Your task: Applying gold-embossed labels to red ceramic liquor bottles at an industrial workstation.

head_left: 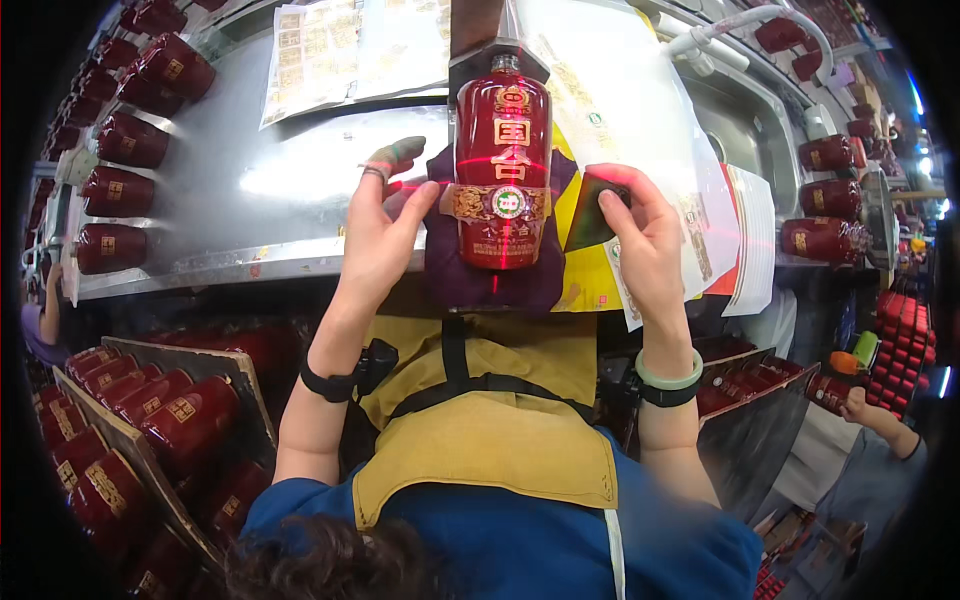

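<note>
A dark red glass bottle [505, 130] with gold lettering lies on its back on a dark purple cloth [440, 270], neck pointing away from me. A gold label strip [468, 203] with a round green-and-white emblem runs across its lower body, and red laser lines fall over the glass. Beside the bottle's left side is my left hand [385, 220], fingers spread and holding nothing, with covers on some fingertips; its thumb is close to the strip's left end. Right of the bottle, my right hand [648, 225] pinches a dark, flat, wedge-shaped piece [590, 212] between thumb and fingers.
Label sheets [360, 50] lie on the metal table at the far left, more sheets [640, 90] at the right above a sink [735, 120]. Red bottles [130, 140] line the left edge. Crates of bottles [190, 420] stand below at both sides. Another person's hand [858, 406] shows at right.
</note>
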{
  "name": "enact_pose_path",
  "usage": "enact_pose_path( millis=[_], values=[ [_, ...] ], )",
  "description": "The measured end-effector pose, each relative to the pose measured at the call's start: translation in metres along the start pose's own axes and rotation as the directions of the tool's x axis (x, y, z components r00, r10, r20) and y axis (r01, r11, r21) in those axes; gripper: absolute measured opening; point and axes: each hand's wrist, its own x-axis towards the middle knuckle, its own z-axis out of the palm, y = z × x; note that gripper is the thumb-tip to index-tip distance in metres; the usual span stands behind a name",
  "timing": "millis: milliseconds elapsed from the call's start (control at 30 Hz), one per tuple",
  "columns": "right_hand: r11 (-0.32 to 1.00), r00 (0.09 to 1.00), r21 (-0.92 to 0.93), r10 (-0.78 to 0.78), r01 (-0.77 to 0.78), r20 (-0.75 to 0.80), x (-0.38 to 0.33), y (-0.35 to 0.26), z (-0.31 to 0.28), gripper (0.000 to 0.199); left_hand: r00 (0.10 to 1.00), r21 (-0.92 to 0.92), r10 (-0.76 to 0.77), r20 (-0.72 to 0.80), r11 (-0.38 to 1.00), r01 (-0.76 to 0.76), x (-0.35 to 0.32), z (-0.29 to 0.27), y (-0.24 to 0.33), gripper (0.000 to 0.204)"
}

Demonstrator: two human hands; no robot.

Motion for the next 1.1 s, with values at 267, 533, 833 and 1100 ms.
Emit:
enact_pose_path(
  millis=[267, 533, 833, 1100],
  values=[
    [0.985, 0.988, -0.101, 0.145, -0.139, 0.053, -0.004, 0.021, 0.021, 0.044, 0.980, -0.360, 0.027, 0.196, 0.932, 0.046, -0.011, 0.019, 0.018, 0.075],
    [0.986, 0.985, -0.065, 0.158, -0.154, 0.063, 0.000, 0.026, 0.027, 0.053, 0.984, -0.395, 0.011, 0.179, 0.916, 0.062, -0.012, 0.022, 0.016, 0.079],
    [0.989, 0.985, -0.002, 0.144, -0.145, 0.096, 0.001, 0.028, 0.025, 0.049, 0.986, -0.396, 0.034, 0.162, 0.917, 0.034, -0.012, 0.022, 0.016, 0.078],
    [0.961, 0.968, 0.114, 0.247, -0.251, 0.045, 0.010, 0.030, 0.031, 0.036, 0.989, -0.500, -0.025, 0.143, 0.861, 0.095, -0.010, 0.030, 0.021, 0.071]
  ],
)
